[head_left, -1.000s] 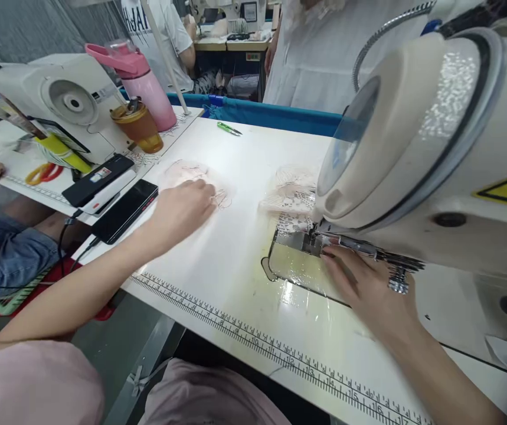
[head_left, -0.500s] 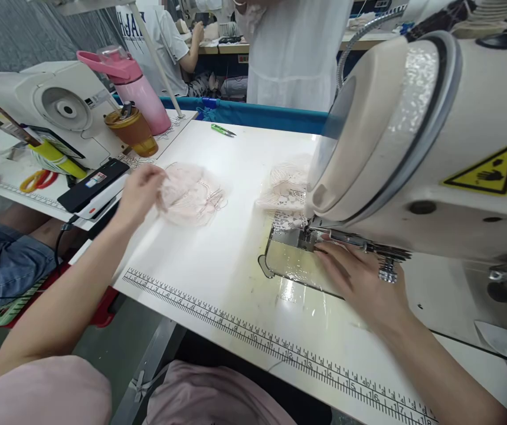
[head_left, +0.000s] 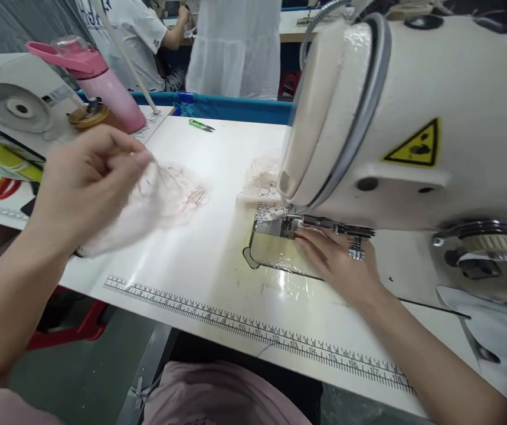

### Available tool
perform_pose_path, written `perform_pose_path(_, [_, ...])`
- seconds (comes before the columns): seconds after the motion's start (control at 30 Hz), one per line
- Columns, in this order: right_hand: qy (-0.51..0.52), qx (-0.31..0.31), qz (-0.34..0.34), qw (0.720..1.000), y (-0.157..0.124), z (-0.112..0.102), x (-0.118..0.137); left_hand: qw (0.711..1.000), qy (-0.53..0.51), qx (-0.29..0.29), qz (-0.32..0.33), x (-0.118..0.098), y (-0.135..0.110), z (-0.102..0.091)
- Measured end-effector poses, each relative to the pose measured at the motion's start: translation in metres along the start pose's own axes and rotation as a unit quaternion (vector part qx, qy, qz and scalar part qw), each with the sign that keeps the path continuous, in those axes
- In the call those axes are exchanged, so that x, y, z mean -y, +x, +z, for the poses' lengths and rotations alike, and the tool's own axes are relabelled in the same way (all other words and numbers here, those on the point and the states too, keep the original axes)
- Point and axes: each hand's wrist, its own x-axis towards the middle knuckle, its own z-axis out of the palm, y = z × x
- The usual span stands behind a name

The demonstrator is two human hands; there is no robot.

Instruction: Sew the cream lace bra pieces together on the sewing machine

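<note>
Head view: lace pinched by its edge

Left of the sewing machine point(head_left: 412, 118), over the surface point(head_left: 218, 277), my left hand point(head_left: 80, 183) holds the pink lace piece point(head_left: 164, 200), fingers pinching its edge. It looks limp, light and easily snagged. My right hand point(head_left: 342, 265) rests at the needle plate point(head_left: 271, 254), fingers released.

Garment sewing workshop. Industrial sewing machine point(head_left: 412, 118) near right on a white desk point(head_left: 218, 248) with a printed ruler point(head_left: 253, 327); second machine point(head_left: 9, 100) far left; thread snips point(head_left: 200, 124); lace pieces point(head_left: 262, 177); other workers' benches at far end.
</note>
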Motion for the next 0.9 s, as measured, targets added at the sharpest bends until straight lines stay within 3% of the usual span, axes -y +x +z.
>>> perform_pose_path(0.1, [-0.027, 0.0, 0.01, 1.0, 0.003, -0.005, 0.003, 0.966, -0.15, 0.201, -0.063, -0.037, -0.021, 0.017])
perform_pose_path(0.2, [-0.043, 0.013, 0.006, 0.999, 0.006, -0.009, 0.004, 0.923, -0.177, 0.341, -0.02, -0.049, -0.028, 0.052])
perform_pose_path(0.27, [-0.059, 0.01, 0.011, 0.998, 0.006, -0.009, 0.003, 0.932, -0.107, 0.338, 0.077, -0.048, -0.032, 0.077])
perform_pose_path(0.33, [-0.077, -0.005, 0.015, 0.997, 0.005, -0.007, 0.0, 0.946, -0.015, 0.255, 0.199, -0.046, -0.04, 0.094])
perform_pose_path(0.4, [-0.08, -0.023, 0.02, 0.996, 0.004, -0.005, -0.001, 0.924, 0.009, 0.191, 0.332, -0.046, -0.055, 0.102])
perform_pose_path(0.5, [-0.059, -0.032, 0.014, 0.998, 0.003, -0.007, 0.001, 0.864, -0.005, 0.184, 0.468, -0.051, -0.081, 0.104])
perform_pose_path(0.6, [-0.054, -0.031, -0.052, 0.997, 0.004, -0.014, 0.008, 0.849, 0.03, 0.182, 0.495, -0.055, -0.099, 0.11])
perform_pose_path(0.7, [-0.069, -0.018, -0.091, 0.993, 0.006, -0.019, 0.016, 0.851, 0.037, 0.193, 0.488, -0.054, -0.1, 0.122])
perform_pose_path(0.9, [-0.042, 0.058, -0.034, 0.997, 0.008, -0.013, 0.016, 0.866, 0.012, 0.202, 0.458, -0.051, -0.083, 0.14])
